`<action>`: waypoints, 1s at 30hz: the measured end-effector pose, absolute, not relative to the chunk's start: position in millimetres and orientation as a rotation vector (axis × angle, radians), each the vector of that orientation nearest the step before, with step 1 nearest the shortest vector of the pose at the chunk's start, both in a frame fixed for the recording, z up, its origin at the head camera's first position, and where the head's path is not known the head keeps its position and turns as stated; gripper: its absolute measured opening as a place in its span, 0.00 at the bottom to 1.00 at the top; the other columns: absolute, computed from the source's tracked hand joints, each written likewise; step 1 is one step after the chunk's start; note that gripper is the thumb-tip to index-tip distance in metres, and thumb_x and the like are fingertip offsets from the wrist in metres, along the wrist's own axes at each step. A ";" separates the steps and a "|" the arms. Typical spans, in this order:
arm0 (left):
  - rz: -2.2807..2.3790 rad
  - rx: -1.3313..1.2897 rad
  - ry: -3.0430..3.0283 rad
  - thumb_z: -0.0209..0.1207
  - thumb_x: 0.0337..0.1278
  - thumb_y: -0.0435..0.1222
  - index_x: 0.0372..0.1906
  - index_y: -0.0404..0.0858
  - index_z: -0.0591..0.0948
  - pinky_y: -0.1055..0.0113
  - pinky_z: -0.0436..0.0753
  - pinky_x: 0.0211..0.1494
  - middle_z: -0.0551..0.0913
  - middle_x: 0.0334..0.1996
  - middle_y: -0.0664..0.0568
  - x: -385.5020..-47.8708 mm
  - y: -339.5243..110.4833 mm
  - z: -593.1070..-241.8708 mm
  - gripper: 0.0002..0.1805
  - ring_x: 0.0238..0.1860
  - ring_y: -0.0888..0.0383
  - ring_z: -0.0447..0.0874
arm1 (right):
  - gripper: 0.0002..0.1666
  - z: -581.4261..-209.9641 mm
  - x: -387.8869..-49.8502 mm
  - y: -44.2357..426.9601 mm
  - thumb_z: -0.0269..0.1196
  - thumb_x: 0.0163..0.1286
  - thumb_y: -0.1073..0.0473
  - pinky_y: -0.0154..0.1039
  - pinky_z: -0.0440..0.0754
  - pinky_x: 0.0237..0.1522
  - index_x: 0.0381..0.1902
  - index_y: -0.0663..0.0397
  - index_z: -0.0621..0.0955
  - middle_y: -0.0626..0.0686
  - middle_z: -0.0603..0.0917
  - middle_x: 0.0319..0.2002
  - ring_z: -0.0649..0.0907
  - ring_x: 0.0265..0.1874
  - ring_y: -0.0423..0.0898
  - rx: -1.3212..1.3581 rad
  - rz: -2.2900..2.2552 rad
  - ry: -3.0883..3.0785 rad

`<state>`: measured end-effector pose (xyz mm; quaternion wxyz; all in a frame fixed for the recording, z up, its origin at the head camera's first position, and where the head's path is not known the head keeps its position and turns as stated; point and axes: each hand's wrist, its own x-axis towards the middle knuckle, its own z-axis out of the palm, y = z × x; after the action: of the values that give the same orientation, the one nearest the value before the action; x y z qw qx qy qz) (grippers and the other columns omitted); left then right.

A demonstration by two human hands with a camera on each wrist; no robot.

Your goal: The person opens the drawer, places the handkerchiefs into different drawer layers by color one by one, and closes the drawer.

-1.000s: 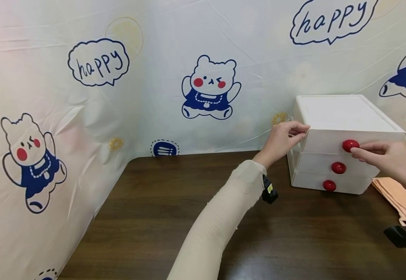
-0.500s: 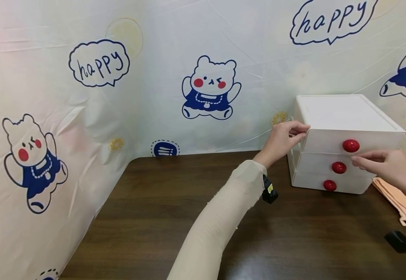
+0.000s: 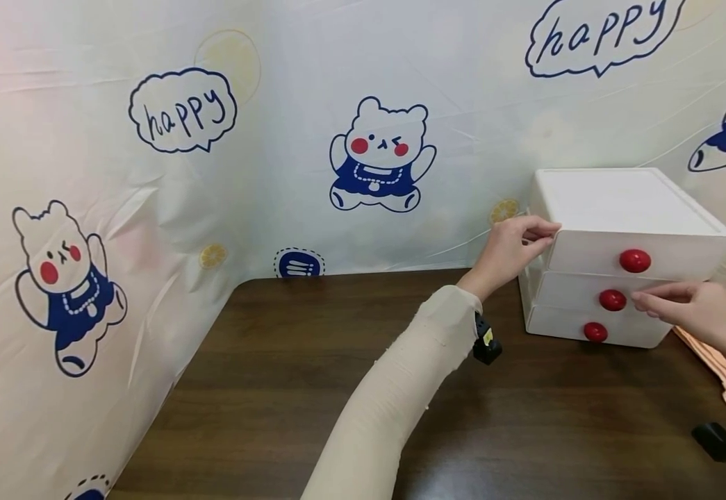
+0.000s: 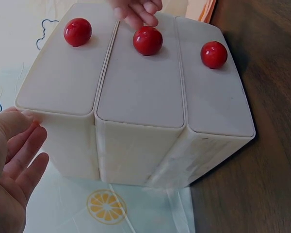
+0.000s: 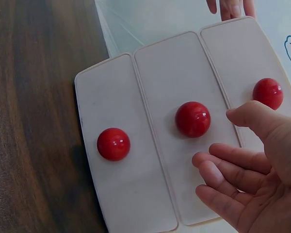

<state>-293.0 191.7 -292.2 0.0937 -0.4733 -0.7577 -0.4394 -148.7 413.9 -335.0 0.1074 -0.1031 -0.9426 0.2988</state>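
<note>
A white three-drawer box [image 3: 631, 198] stands at the right of the table, all drawers closed, each with a red round knob. My left hand [image 3: 508, 251] touches the upper front left corner of the box with its fingertips; in the left wrist view that hand [image 4: 14, 165] has thumb and fingers at the edge. My right hand [image 3: 703, 309] is just right of the middle knob [image 3: 613, 300], holding nothing. In the right wrist view its fingers are parted and loosely bent, beside the middle knob [image 5: 192, 119] and below the top knob [image 5: 267, 93].
An orange cloth [image 3: 722, 361] lies on the brown table [image 3: 312, 389] right of the box, partly behind my right arm. A printed curtain [image 3: 275, 160] hangs behind and left of the table.
My right hand has let go of the top knob and moved down beside the middle one. My left hand stays at the box's corner. The head view has shifted slightly.
</note>
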 end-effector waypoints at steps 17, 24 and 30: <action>-1.309 -1.412 -2.241 0.60 0.56 0.31 0.46 0.39 0.82 0.87 0.72 0.36 0.84 0.40 0.55 -293.7 192.6 -292.9 0.12 0.33 0.74 0.76 | 0.32 -344.3 -157.1 411.5 0.60 0.63 0.43 0.35 0.73 0.21 0.41 0.73 0.81 0.57 0.83 0.28 0.73 0.23 0.33 -0.290 0.949 -2.799; -1.306 -1.423 -2.219 0.60 0.55 0.31 0.46 0.38 0.82 0.87 0.72 0.36 0.84 0.41 0.54 -295.1 191.6 -293.6 0.12 0.33 0.74 0.77 | 0.32 -344.8 -159.9 409.5 0.59 0.63 0.43 0.34 0.73 0.21 0.40 0.72 0.81 0.56 0.84 0.27 0.73 0.23 0.34 -0.280 0.944 -2.809; -1.291 -1.430 -2.212 0.60 0.55 0.31 0.46 0.38 0.82 0.87 0.72 0.36 0.84 0.41 0.53 -294.8 191.4 -293.6 0.12 0.33 0.74 0.77 | 0.31 -345.8 -160.7 407.1 0.59 0.64 0.44 0.34 0.71 0.21 0.39 0.74 0.80 0.57 0.84 0.26 0.73 0.23 0.34 -0.266 0.888 -2.821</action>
<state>-294.8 191.4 -293.6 0.1040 -0.4849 -0.7500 -0.4378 -160.7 407.1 -345.8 0.0858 -0.0892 -0.9465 0.2979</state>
